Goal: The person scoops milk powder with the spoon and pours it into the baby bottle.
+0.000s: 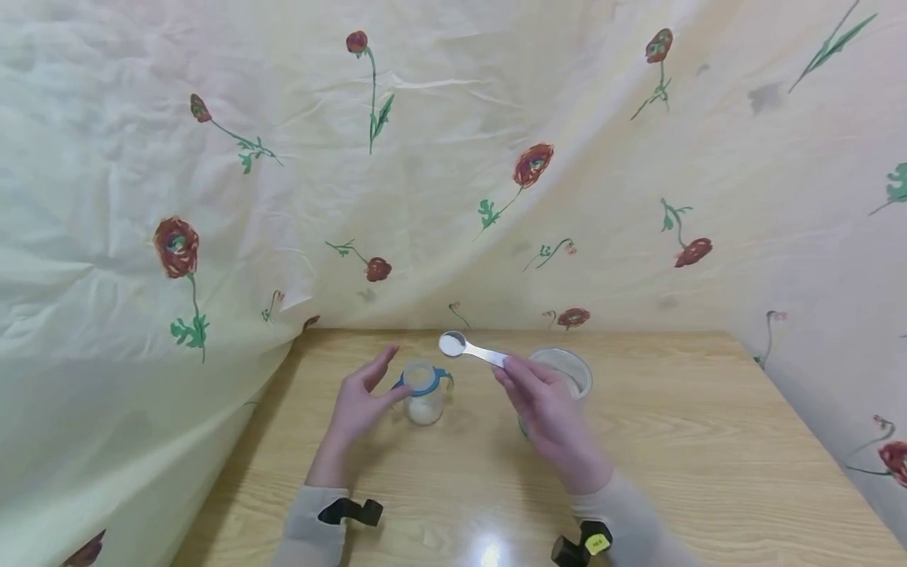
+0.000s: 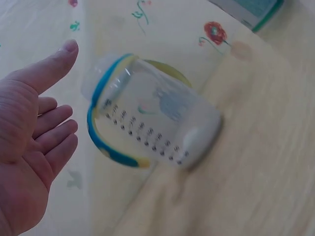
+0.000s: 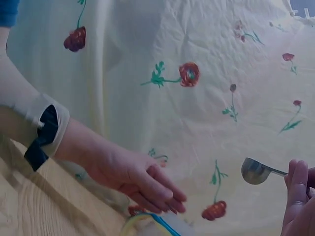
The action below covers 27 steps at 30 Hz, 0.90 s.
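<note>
In the head view my right hand [image 1: 549, 413] pinches the handle of a metal measuring spoon [image 1: 483, 353]. White powder fills the round bowl of the spoon, which is held up to the right of and above a baby bottle [image 1: 425, 409]. Blue and yellow handles ring the neck of this clear bottle, and white powder lies at its bottom. My left hand [image 1: 360, 403] is at the bottle's left, thumb and fingers spread apart. The left wrist view shows the palm [image 2: 22, 167] facing the bottle's neck, with a gap between them.
A round container [image 1: 579, 368] with a wide open mouth stands behind my right hand, partly hidden by it. The wooden tabletop [image 1: 708, 441] runs back to a hanging flowered cloth [image 1: 439, 197], which also drapes along both sides.
</note>
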Each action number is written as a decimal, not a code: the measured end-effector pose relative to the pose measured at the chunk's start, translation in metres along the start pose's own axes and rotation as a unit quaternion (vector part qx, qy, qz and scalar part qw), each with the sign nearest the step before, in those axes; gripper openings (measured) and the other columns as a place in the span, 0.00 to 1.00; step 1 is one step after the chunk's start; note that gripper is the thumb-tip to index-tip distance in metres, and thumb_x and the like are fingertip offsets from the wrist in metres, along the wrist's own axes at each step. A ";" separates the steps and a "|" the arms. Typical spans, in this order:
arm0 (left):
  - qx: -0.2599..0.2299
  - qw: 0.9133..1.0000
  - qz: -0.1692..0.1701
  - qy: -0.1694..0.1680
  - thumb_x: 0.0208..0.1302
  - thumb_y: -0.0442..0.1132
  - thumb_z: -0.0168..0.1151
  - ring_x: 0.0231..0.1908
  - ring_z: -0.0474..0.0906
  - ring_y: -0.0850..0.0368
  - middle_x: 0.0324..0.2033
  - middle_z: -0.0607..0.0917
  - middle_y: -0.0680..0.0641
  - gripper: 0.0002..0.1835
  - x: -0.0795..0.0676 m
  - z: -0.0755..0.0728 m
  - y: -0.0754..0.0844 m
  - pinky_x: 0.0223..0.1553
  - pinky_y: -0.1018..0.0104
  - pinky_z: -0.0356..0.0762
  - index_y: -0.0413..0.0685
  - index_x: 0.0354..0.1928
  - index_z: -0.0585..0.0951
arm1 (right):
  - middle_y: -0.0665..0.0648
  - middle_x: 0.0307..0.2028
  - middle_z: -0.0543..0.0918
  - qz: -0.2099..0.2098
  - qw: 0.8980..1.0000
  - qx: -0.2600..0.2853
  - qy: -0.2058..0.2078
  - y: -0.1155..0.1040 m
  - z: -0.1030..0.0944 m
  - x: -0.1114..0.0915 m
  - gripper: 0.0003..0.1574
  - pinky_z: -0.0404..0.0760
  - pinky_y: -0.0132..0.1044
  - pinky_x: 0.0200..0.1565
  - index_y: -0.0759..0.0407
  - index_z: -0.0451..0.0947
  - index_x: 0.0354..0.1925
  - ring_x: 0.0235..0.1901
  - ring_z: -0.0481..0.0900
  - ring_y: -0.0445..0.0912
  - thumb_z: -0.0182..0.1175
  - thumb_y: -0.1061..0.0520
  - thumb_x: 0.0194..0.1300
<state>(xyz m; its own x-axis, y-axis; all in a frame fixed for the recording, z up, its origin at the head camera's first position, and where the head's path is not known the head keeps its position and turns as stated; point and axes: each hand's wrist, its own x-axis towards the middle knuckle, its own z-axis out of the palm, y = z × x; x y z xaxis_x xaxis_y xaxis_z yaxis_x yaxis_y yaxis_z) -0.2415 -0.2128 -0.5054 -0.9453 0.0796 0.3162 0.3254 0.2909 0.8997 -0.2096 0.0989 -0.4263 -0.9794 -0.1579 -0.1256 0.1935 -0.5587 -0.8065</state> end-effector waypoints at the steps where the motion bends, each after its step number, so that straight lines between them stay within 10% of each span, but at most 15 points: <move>1: 0.001 1.000 -0.007 -0.002 0.65 0.42 0.80 0.76 0.68 0.49 0.75 0.74 0.46 0.41 -0.001 -0.001 -0.002 0.75 0.60 0.66 0.44 0.77 0.73 | 0.56 0.43 0.90 0.007 1.000 0.007 -0.003 0.003 0.004 0.001 0.10 0.83 0.29 0.58 0.61 0.87 0.48 0.43 0.90 0.39 0.58 0.65 0.81; 8: 0.004 0.999 -0.042 -0.012 0.65 0.42 0.80 0.74 0.71 0.46 0.74 0.75 0.46 0.40 -0.004 -0.001 -0.019 0.75 0.57 0.67 0.43 0.76 0.73 | 0.55 0.43 0.90 0.031 0.999 0.036 0.013 0.028 0.019 0.018 0.07 0.83 0.29 0.59 0.60 0.86 0.48 0.43 0.90 0.40 0.61 0.64 0.79; 27: -0.005 0.997 -0.074 0.009 0.64 0.48 0.80 0.74 0.71 0.44 0.73 0.76 0.47 0.40 -0.006 0.023 -0.031 0.75 0.43 0.66 0.50 0.76 0.75 | 0.61 0.46 0.91 -0.015 0.995 -0.089 0.037 0.065 0.007 0.045 0.20 0.86 0.34 0.57 0.74 0.79 0.62 0.45 0.91 0.44 0.64 0.63 0.78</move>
<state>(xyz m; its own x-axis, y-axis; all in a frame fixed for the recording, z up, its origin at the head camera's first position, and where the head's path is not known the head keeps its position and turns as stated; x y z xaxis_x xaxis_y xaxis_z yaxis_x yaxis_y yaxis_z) -0.2464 -0.2002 -0.5419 -0.9826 0.0201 0.1848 0.1826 0.2884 0.9399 -0.2407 0.0496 -0.4800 -0.9874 -0.0799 -0.1368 0.1576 -0.4082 -0.8992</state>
